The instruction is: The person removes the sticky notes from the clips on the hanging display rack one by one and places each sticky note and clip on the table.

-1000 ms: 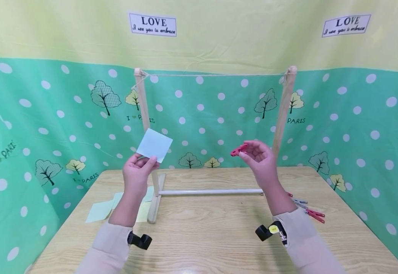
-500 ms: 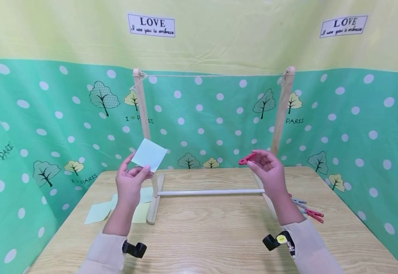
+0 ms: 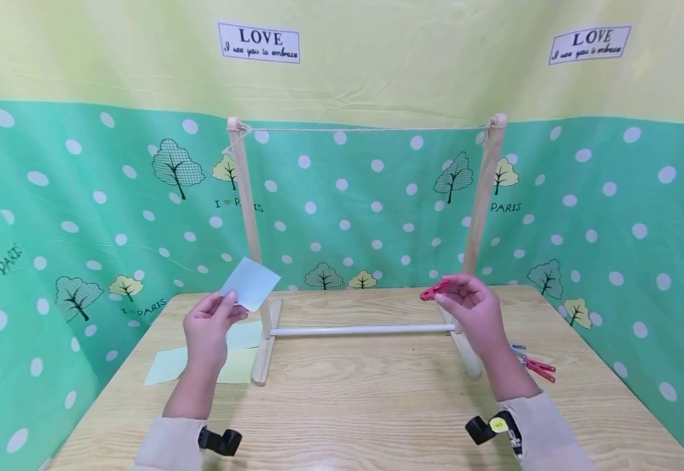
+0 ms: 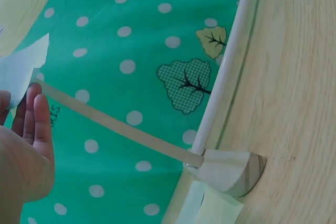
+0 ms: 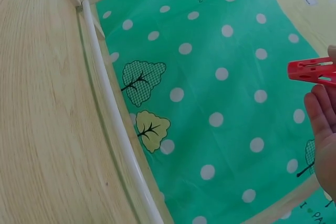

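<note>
My left hand (image 3: 208, 327) pinches a square pale blue sheet of paper (image 3: 251, 284) by its lower left edge, thumb on the front. In the left wrist view the same paper (image 4: 23, 69) shows at the left edge, lifted off the table. On the other side, my right hand (image 3: 476, 313) holds a red clothespin (image 3: 434, 290) between thumb and fingertips. Its tip points left, toward the paper, with a wide gap between the two. The right wrist view shows the clothespin (image 5: 311, 70) at the right edge. Above and beyond both hands, a string (image 3: 371, 129) spans two wooden posts.
The wooden frame has a left post (image 3: 246, 196), a right post (image 3: 483, 196) and a white crossbar (image 3: 359, 330) low over the table (image 3: 354, 405). Pale paper sheets (image 3: 167, 365) lie at the left. Several clothespins (image 3: 539, 367) lie right of the frame. A patterned curtain (image 3: 342, 209) hangs behind.
Both hands have moved lower and farther apart, the left one down and leftward with the paper, the right one down and rightward with the red clothespin. The paper has tilted.
</note>
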`<state>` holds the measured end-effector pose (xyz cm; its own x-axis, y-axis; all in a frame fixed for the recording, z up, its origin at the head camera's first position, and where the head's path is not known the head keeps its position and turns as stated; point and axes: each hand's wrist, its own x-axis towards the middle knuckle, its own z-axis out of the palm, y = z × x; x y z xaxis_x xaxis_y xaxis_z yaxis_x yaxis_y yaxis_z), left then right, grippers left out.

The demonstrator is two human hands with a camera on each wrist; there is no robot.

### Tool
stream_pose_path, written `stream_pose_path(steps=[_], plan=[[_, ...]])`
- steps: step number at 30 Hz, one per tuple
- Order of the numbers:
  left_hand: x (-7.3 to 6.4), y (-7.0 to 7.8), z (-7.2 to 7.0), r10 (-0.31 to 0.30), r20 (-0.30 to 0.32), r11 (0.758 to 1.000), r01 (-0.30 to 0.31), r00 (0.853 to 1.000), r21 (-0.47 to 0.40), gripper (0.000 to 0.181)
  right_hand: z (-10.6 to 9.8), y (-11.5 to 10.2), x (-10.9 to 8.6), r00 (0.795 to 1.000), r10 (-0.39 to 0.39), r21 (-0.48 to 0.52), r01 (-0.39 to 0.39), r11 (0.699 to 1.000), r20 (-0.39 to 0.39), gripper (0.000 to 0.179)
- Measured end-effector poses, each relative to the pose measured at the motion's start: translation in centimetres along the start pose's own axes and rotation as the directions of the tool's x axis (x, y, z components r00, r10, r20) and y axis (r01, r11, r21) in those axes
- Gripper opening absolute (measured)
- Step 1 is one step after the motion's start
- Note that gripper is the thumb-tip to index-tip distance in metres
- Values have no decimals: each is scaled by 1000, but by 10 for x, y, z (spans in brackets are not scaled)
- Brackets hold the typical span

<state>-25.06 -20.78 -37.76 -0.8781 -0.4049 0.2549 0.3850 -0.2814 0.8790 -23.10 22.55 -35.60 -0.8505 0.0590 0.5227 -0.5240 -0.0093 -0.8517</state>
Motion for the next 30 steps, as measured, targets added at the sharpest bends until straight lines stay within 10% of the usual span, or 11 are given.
stream_pose_path(steps=[15, 30], plan=[[-6, 4, -36, -124, -40, 988, 128, 991, 91, 32, -33, 8, -17, 1000, 25, -77, -24, 997, 14, 37], [-12, 0, -70, -118, -120, 970, 141, 986, 200, 27, -62, 19, -35, 990, 139, -161, -135, 978, 13, 37]])
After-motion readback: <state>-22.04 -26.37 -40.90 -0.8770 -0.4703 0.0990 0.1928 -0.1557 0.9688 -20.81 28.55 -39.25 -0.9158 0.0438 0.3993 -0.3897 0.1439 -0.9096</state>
